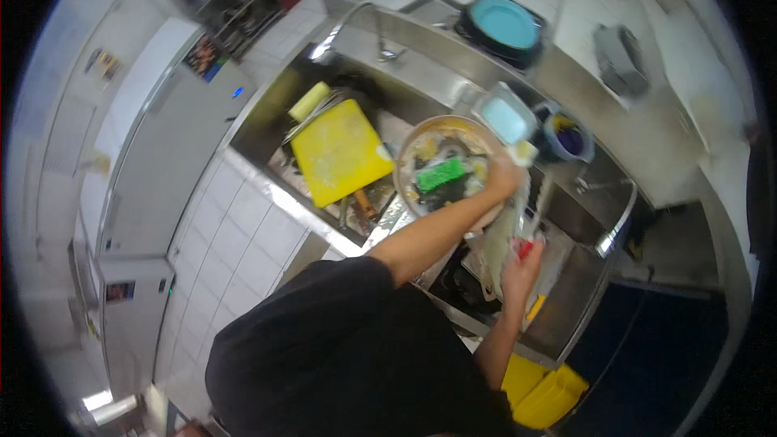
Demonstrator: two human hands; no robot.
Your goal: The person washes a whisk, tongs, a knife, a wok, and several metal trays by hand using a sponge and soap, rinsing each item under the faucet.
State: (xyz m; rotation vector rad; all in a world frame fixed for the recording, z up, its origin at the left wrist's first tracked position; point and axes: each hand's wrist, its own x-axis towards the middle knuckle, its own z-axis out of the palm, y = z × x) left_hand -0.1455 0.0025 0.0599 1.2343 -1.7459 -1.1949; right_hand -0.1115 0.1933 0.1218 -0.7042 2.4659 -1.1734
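My left hand [505, 175] reaches over the right rim of a round pan [397, 173] with food residue inside. A pale yellowish piece, probably a sponge [523, 153], is at its fingertips. Inside the pan lies a green-bristled scrub brush [440, 175]. Over the right sink basin [567, 297], my right hand [523, 266] grips a red-handled utensil [523, 249]. Motion blur hides the utensil's exact kind; a pale, long part seems to run from it towards my left hand.
The left basin [258, 124] holds a yellow cutting board [340, 152], and a wooden handle [365, 203] shows beside it. Behind the pan stand a metal container [505, 115] with bluish liquid and a plastic tub [570, 136]. Curved faucets [331, 36] rise over both basins.
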